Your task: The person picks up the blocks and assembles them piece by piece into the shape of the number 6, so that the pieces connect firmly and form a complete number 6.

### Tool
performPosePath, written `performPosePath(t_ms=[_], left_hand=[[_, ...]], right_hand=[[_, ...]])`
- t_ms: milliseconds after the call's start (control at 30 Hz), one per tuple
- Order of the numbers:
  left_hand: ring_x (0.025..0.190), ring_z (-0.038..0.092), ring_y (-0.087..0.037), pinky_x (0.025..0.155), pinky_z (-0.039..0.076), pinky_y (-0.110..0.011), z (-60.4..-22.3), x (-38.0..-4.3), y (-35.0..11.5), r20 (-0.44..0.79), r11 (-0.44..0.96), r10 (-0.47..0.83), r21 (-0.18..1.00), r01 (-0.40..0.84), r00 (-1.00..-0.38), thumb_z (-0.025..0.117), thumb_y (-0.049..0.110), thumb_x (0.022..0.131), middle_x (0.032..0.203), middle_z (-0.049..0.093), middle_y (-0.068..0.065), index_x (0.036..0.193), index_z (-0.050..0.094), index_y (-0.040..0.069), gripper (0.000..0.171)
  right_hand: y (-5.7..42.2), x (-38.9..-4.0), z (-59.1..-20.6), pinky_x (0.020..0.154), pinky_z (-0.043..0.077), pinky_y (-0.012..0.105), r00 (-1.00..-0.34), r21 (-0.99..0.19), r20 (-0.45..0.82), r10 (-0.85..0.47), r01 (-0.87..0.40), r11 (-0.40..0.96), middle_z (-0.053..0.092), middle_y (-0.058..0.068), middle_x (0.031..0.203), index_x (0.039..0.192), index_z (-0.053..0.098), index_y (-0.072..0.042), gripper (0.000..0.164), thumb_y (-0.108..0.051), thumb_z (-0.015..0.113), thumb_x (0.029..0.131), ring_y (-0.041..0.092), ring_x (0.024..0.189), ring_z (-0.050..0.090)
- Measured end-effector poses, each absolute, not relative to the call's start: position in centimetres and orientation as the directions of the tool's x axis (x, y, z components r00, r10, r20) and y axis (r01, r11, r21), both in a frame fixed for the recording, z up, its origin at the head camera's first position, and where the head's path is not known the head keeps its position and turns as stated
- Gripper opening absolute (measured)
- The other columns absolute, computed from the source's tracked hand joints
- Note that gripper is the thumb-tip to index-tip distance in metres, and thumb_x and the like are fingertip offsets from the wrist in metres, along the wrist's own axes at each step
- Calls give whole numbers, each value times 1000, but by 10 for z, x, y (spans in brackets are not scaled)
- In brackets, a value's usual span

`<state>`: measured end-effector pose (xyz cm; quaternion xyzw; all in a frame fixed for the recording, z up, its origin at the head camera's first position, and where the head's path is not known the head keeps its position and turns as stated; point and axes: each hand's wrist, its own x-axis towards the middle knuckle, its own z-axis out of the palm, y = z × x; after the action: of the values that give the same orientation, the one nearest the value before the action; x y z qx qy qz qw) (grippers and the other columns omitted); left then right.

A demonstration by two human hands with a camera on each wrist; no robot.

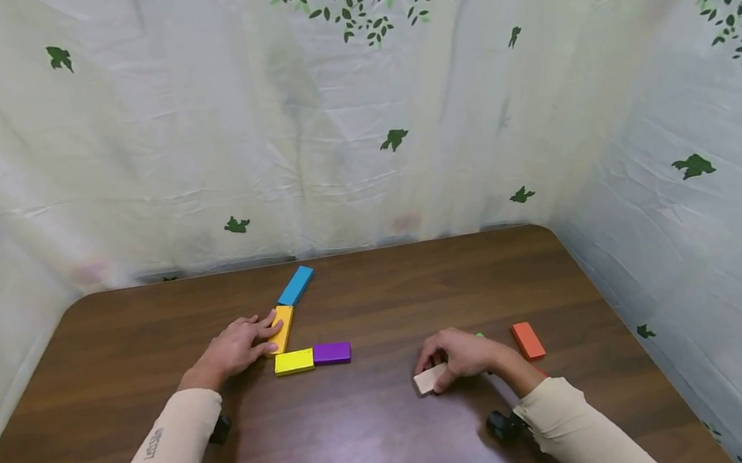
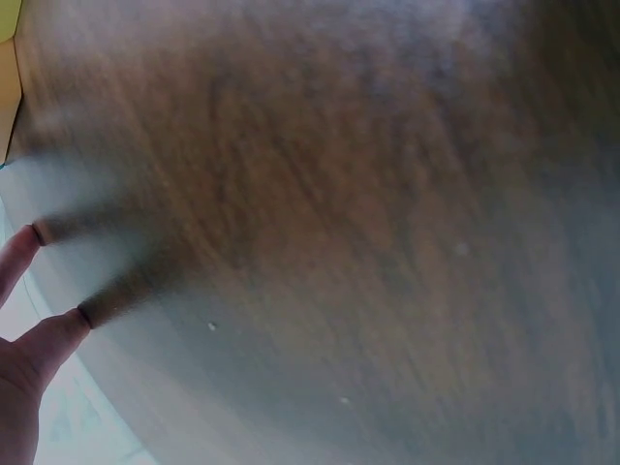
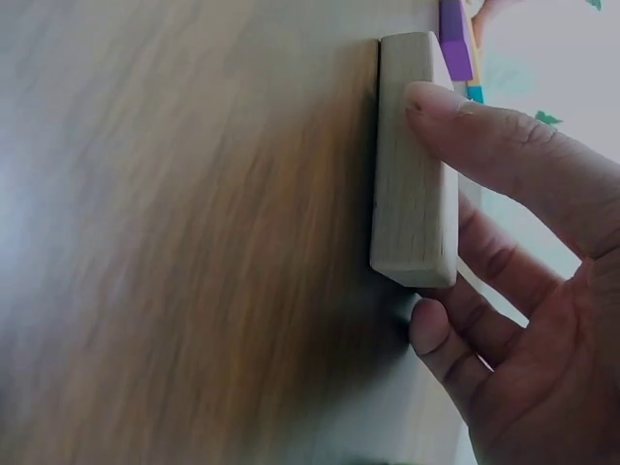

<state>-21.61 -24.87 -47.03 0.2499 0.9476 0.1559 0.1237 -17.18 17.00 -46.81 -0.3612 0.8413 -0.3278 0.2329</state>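
Pale, unpainted wooden block (image 1: 430,379): you have it low over the brown wood-grain table (image 1: 370,435), in the gap between the joined row of blocks and the loose ones on your right. Your right hand (image 1: 460,353) holds it in a narrow pinch, thumb on the near side and fingers behind; whether its underside touches the table, I cannot tell.

By the look of it, you are partway through a line of blocks. Four make up a bent row: a blue rectangular block (image 1: 296,285) at the far end, an orange-yellow rectangular block (image 1: 283,327) meeting it at an angle, then a bright yellow rectangular block (image 1: 294,362) and a purple rectangular block (image 1: 332,354) end to end. Your left hand (image 1: 238,347) has its fingers extended onto the orange-yellow block, resting there rather than gripping it.

The pale block is well apart from the purple one, so I judge its placing not yet done. Beyond it, an orange-red rectangular block (image 1: 528,340) lies loose, and a green piece (image 1: 479,335) and a red piece (image 1: 540,372) peek out around your right hand and wrist, too covered to make out. Those seem to be what remains.
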Motion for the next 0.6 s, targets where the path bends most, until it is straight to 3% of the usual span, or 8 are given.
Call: performPosePath(t_ms=[600], left_hand=[[131, 33, -53, 92, 35, -71, -472, -218, -249, -157, 826, 512, 360, 434, -845, 61, 31, 94, 150, 36, -19, 139, 48, 6, 53]], right_hand=[[132, -183, -473, 65, 45, 19, -620, -667, -97, -779, -540, 513, 61, -10, 83, 109, 75, -15, 36, -16, 84, 74, 1, 73, 52]])
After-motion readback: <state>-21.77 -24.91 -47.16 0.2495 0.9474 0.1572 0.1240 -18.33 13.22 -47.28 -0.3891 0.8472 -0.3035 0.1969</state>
